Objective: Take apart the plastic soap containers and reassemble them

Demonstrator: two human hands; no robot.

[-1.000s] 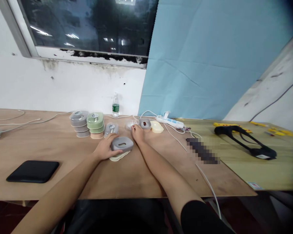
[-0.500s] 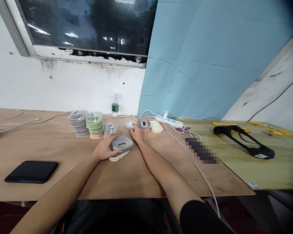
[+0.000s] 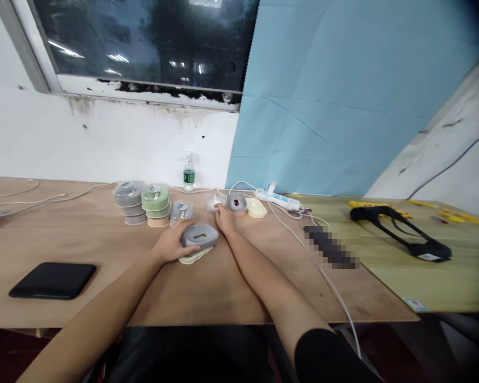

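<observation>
My left hand [image 3: 174, 240] is closed round the left side of a grey plastic box [image 3: 207, 235] with an oval slot in its top. Under that box, a cream lid [image 3: 193, 257] sticks out at the front. Farther back, my right hand [image 3: 224, 217] has its fingers on the near edge of a clear plastic lid [image 3: 212, 201]; the fingertips are partly hidden. Just right of these fingers sits an open grey container [image 3: 236, 202] with something small and dark inside, beside a cream lid-like piece [image 3: 256, 208].
Stacked lidded boxes in grey [image 3: 129, 198] and green [image 3: 155, 198] stand at left, near a single grey lidded box [image 3: 181, 211]. Behind are a water bottle [image 3: 189, 173] and a power strip [image 3: 277, 199]. A black case [image 3: 52, 280] lies front left; a black strap frame [image 3: 399, 231] lies right.
The whole view has shifted very slightly. Both hands keep the same places on the grey box and the clear lid.
</observation>
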